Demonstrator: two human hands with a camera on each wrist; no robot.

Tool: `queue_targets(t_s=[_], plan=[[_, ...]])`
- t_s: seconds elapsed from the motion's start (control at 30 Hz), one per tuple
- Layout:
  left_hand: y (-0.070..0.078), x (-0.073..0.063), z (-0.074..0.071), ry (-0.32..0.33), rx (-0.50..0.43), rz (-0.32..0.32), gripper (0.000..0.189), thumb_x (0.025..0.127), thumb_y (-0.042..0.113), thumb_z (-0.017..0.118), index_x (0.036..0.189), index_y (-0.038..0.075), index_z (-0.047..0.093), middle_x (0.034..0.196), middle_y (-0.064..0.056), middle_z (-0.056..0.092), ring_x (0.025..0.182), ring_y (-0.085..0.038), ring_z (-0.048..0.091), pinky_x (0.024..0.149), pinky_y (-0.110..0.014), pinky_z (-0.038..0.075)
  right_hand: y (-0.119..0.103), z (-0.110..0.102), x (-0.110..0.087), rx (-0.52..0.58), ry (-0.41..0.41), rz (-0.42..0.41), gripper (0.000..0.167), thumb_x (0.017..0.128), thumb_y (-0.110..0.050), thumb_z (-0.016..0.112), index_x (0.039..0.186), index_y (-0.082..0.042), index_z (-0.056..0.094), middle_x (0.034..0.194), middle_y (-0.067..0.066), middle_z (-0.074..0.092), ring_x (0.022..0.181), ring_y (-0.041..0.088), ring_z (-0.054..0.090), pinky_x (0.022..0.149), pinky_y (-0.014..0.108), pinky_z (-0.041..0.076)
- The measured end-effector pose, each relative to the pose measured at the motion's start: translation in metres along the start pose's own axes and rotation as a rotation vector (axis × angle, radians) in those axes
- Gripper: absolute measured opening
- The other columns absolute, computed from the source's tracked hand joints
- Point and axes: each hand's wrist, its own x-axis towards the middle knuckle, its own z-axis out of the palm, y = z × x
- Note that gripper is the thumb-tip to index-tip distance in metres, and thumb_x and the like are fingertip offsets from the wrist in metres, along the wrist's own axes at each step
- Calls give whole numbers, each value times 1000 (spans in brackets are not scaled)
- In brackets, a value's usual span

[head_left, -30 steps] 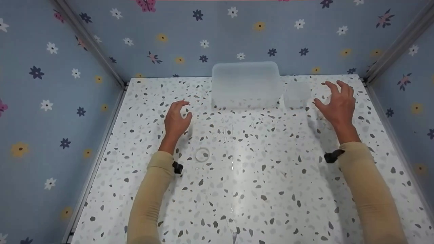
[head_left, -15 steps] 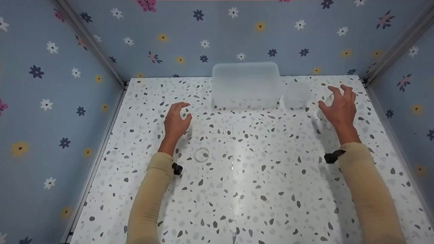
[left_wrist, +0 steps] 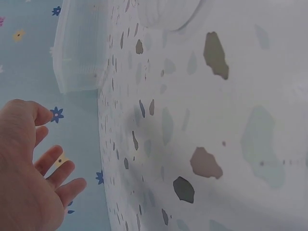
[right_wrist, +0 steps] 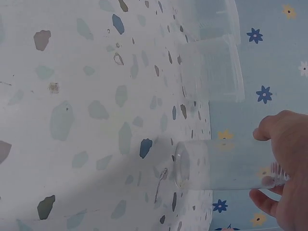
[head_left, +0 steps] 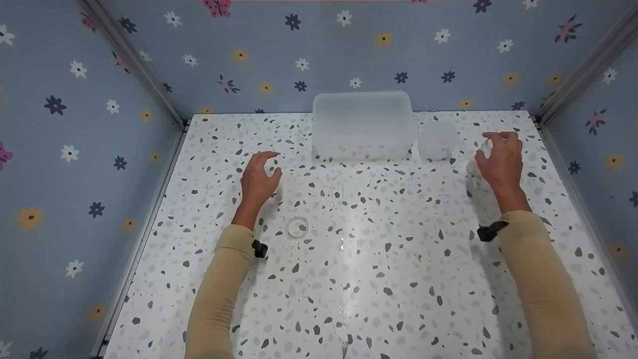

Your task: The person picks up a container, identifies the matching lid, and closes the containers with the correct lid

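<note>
A clear, empty-looking bottle [right_wrist: 226, 166] with a threaded neck stands upright at the back right. My right hand [head_left: 502, 159] is at its top, thumb and fingers curved around the neck; in the right wrist view a gap shows between the uppermost fingertip and the bottle, and firm contact cannot be made out. My left hand [head_left: 259, 175] hovers over the left of the table, fingers loosely bent, holding nothing. Nearest to it, toward the front, lies a small clear round piece [head_left: 298, 227], like a lid or ring.
A large frosted plastic box [head_left: 362, 122] stands against the back wall, and a smaller clear square container [head_left: 437, 141] sits just right of it. Flower-patterned panels [head_left: 70, 199] enclose the speckled table [head_left: 389, 289] at left, back and right.
My right hand has moved slightly down and right onto the bottle's top, its thumb and fingers drawing closer together. The left hand has barely moved.
</note>
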Motion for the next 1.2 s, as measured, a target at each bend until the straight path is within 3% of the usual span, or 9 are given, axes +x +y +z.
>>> queue_targets(t_s=[0.23, 0.47, 0.83, 1.2], plan=[[2, -5, -3, -19, -22, 26, 42, 108, 16, 70, 150, 12, 69, 160, -14, 64, 160, -38, 54, 132, -59, 45, -1, 0, 1, 1, -1, 4, 45, 107, -6, 69, 151, 1, 66, 157, 36, 50, 145, 57, 50, 114, 75, 50], [2, -13, -12, -55, -39, 105, 42, 108, 14, 71, 149, 10, 70, 156, -14, 68, 151, -36, 62, 126, -57, 51, -6, -4, 4, 5, -8, 8, 45, 108, -7, 69, 151, 1, 66, 157, 36, 50, 146, 57, 49, 117, 74, 48], [7, -22, -22, -95, -5, 181, 40, 107, 12, 72, 147, 10, 72, 153, -14, 70, 147, -37, 65, 124, -58, 52, -25, -5, -2, 35, 18, -79, 42, 105, -5, 72, 146, 3, 69, 151, 37, 52, 142, 59, 51, 113, 75, 49], [12, -32, -26, -111, 74, 311, 39, 102, 10, 76, 141, 9, 75, 148, -16, 73, 144, -37, 67, 118, -58, 57, -54, 2, -10, 39, 4, -159, 41, 103, -4, 75, 144, 3, 71, 147, 37, 55, 137, 57, 55, 112, 73, 52]])
